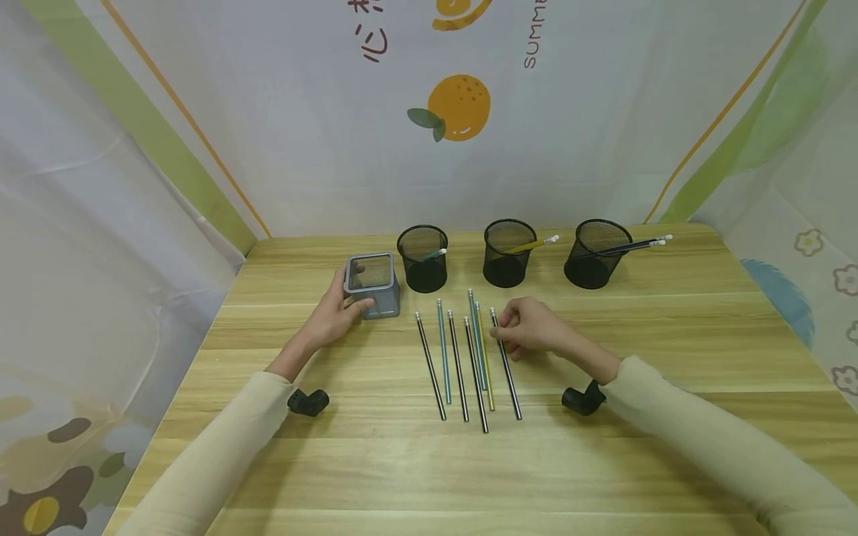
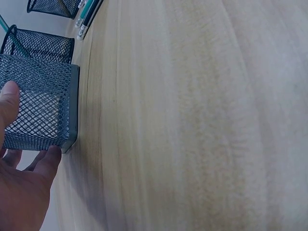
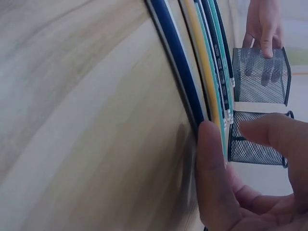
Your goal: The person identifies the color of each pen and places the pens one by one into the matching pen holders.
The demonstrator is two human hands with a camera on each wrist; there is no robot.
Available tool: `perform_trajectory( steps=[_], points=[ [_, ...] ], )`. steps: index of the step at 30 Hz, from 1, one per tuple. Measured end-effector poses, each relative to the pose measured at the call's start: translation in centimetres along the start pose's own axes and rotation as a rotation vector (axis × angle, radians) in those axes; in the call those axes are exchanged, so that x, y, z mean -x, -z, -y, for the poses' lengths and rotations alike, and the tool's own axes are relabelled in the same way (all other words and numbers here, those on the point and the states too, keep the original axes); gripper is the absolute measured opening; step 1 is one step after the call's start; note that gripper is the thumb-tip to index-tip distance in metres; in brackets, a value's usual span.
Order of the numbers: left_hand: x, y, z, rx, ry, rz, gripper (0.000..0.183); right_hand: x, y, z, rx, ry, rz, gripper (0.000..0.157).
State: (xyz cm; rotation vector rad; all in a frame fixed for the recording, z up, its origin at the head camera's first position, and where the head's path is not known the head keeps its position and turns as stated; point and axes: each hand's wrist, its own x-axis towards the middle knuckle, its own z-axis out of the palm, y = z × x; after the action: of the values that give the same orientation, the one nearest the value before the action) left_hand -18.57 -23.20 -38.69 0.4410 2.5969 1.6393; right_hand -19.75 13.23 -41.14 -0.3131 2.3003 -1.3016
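My left hand (image 1: 333,311) grips a grey square mesh pen holder (image 1: 383,301), its thumb on the near side. In the left wrist view the thumb lies across the mesh and the fingertips are at its base. My right hand (image 1: 532,325) is over the upper part of a dark blue pencil (image 1: 508,372), the rightmost in a loose row. One fingertip touches this pencil in the right wrist view, while another finger stands apart from it. Left of it lie a yellow pencil (image 1: 488,376), teal pencils (image 1: 444,357) and several dark pencils (image 1: 430,365), white erasers pointing away.
Three round black mesh pen holders stand along the back: one with a teal pencil (image 1: 424,275), one with yellow pencils (image 1: 507,274), one with dark blue pencils (image 1: 588,272). A white curtain (image 1: 570,149) hangs behind the wooden table (image 1: 402,476).
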Motion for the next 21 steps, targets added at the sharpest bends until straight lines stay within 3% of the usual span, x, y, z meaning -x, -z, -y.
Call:
perform_trajectory(
  steps=[9,16,21],
  points=[
    [0.0,0.0,0.1,0.012,-0.005,0.001,0.072,-0.7,-0.6,0.4,0.136,0.007,-0.023,0.019],
    [0.1,0.0,0.0,0.004,-0.005,-0.003,0.072,-1.1,-1.0,1.1,0.301,-0.006,-0.026,0.017],
    [0.0,0.0,0.1,0.006,-0.007,0.002,0.071,-1.2,-1.0,1.4,0.350,-0.013,-0.023,0.015]
  ],
)
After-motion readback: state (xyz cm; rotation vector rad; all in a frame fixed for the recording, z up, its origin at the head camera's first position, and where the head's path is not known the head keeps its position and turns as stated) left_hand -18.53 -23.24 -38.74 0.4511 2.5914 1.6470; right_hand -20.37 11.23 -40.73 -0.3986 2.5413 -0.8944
